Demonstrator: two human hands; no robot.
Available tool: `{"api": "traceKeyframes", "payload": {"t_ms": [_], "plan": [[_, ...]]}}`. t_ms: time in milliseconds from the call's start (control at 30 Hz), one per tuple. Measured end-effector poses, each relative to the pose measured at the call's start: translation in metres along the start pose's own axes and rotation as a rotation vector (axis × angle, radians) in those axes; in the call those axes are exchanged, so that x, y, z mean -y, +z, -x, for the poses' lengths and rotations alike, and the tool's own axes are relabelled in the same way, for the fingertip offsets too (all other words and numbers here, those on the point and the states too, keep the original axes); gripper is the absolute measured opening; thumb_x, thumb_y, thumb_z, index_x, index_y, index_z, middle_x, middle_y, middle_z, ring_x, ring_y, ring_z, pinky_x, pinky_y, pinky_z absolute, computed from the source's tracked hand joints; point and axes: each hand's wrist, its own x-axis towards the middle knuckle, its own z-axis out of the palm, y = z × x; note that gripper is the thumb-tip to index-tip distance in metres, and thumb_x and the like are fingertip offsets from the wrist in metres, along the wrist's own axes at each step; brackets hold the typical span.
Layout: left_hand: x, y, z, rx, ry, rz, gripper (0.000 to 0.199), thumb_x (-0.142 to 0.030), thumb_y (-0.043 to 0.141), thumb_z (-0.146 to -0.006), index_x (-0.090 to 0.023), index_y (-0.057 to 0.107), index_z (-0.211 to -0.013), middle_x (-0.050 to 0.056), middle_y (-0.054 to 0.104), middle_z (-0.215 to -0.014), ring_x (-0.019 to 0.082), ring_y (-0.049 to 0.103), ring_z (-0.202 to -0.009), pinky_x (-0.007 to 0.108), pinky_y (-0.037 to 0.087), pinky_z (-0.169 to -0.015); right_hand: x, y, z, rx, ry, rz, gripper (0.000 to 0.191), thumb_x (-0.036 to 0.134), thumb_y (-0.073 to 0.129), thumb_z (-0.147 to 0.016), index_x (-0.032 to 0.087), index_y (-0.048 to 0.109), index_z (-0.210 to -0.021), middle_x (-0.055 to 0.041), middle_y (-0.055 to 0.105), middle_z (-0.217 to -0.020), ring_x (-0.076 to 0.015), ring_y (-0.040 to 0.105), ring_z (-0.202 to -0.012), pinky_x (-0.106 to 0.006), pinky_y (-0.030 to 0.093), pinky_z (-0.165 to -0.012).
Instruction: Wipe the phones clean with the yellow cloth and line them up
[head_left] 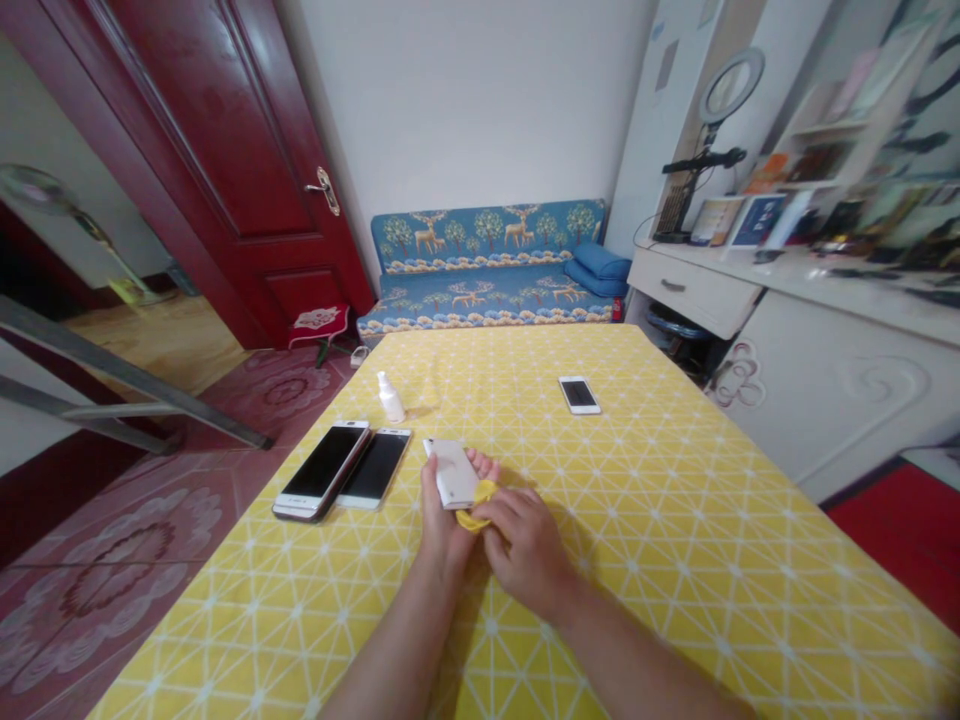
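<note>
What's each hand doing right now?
Left hand: closed around a white phone.
Right hand: closed on a yellow cloth, at the phone's edge.

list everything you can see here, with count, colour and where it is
held phone: one, white, in the left hand
cloth: one, yellow, at the held phone's lower end
phones at left: two, dark screens, white frames, on the table side by side
small phone: one, white, dark screen, far right on the table
spray bottle: one, white, beyond the phones at left
table: one, yellow-and-white cover, centre
sofa: one, blue patterned, against the wall
door: one, dark red, left
ring light: one, pale ring, on the cabinet
left hand: one, under the held phone
right hand: one, pinching the cloth
</note>
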Motion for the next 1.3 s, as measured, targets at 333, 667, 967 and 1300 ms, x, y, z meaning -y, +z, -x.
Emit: {"api": "traceKeyframes", "payload": {"t_ms": [333,667,967,1300], "plan": [[0.004,-0.006,-0.004,-0.053,0.282,-0.328,0.037,-0.043,0.073,-0.072,-0.019,0.057,-0.094,0.0,0.065,-0.082,0.013,0.063,-0.072,0.027,0.05,-0.074,-0.012,-0.002,0.003,-0.084,0.404,-0.125,0.03,0.04,0.049,-0.091,0.02,0.059,-0.112,-0.0037,0.068,-0.083,-0.0163,0.06,-0.069,-0.029,0.043,-0.066],[0.026,0.0,0.002,0.179,0.374,-0.829,0.044,-0.034,0.063,-0.082,-0.021,0.058,-0.123,0.007,0.061,-0.123,0.023,0.052,-0.119,0.033,0.033,-0.104,-0.048,0.002,0.0,-0.348,0.725,-0.725,0.042,0.044,0.061,-0.078,0.014,0.059,-0.108,-0.0012,0.064,-0.071,-0.008,0.043,-0.041,-0.021,0.033,-0.039],[0.03,-0.005,-0.004,0.215,0.368,-0.976,0.028,-0.036,0.061,-0.081,-0.021,0.072,-0.102,0.009,0.068,-0.104,0.024,0.059,-0.099,0.035,0.04,-0.093,-0.134,-0.064,-0.025,-0.759,0.865,-0.359,0.043,0.049,0.061,-0.072,0.014,0.06,-0.098,0.0014,0.057,-0.069,-0.0074,0.043,-0.047,-0.021,0.037,-0.044],[0.031,-0.007,-0.006,0.272,0.416,-1.02,0.021,-0.031,0.058,-0.082,-0.022,0.073,-0.094,0.008,0.069,-0.096,0.022,0.059,-0.09,0.034,0.043,-0.086,-0.244,-0.132,-0.048,-0.649,1.111,0.167,0.017,0.022,0.065,-0.064,0.01,0.071,-0.075,-0.0178,0.069,-0.077,-0.0292,0.063,-0.078,-0.04,0.046,-0.068]]}}
